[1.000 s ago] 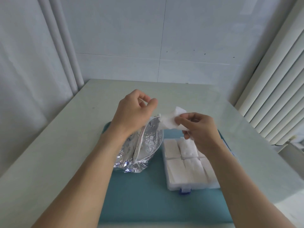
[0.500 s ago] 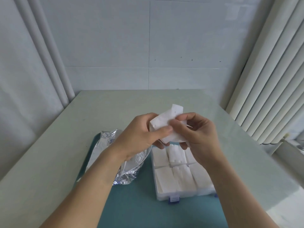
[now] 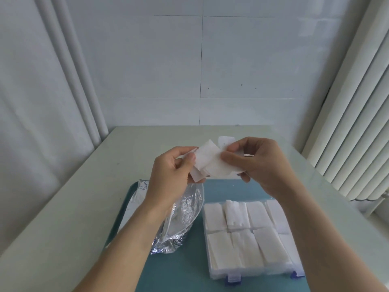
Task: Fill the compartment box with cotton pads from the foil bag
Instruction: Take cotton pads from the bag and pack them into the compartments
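Grip, left: my left hand (image 3: 168, 171) pinches the left edge of the small stack of white square cotton pads (image 3: 212, 163), thumb on the near face, fingers curled behind.
Grip, right: my right hand (image 3: 261, 165) pinches the stack's right side, thumb tip on the front, the other fingers bent round the back.
Pads' place: held in the air above and beyond the clear plastic compartment box with blue latches (image 3: 250, 239), touching nothing but my fingers.
Bag: the crinkled silver foil bag (image 3: 181, 220) lies just left of the box, both on the teal tray (image 3: 189, 270).
Doing it well: I judge I should peel off a thin batch, keep the edges squared, and lay it flat into whichever cell sits lowest.
Risk: loose pads fan out and may slip if my pinch eases.
Hard to read: how many pads I hold; the sheets overlap.
Hidden: my right forearm covers the box's right edge; every visible cell looks white, so the remaining room is unclear.
Bag's contents: cannot tell.
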`<state>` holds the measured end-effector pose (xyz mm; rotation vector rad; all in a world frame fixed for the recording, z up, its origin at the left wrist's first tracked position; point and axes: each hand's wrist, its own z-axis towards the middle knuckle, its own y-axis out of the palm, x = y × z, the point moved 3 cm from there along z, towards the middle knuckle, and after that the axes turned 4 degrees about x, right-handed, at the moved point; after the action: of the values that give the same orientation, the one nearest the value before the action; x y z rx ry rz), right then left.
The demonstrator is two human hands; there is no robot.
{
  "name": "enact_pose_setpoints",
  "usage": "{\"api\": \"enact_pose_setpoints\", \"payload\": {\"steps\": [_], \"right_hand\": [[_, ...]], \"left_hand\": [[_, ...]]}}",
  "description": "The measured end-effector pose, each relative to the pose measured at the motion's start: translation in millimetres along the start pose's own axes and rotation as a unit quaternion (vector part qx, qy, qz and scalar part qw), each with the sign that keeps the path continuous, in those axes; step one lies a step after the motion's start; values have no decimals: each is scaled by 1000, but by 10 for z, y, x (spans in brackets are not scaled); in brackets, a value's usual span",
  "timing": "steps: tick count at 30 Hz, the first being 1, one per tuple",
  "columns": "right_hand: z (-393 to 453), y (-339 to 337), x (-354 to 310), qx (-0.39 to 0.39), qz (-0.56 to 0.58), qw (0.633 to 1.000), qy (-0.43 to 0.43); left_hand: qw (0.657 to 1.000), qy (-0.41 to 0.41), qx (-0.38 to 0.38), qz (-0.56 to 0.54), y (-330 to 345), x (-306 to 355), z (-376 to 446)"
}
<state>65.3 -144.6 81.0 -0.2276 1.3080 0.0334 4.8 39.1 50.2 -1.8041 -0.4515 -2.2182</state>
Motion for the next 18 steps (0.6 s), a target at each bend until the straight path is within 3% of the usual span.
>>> {"api": "enact_pose_setpoints", "payload": {"steps": [4,10,13,18], "right_hand": [[63,-76,26,2,15,1000,-1],[60,-66,18,-71,137,987,54],[30,61,19,-95,179,978,53],[24,147,60,3,48,998,-30]], "left_hand": [[999,1,41,20,-124,-23,75],[995,25,79,50,-124,-101,88],[998,18,49,30,-44,-91,38],[998,-39,-41,-43,85,-15,-31]]}}
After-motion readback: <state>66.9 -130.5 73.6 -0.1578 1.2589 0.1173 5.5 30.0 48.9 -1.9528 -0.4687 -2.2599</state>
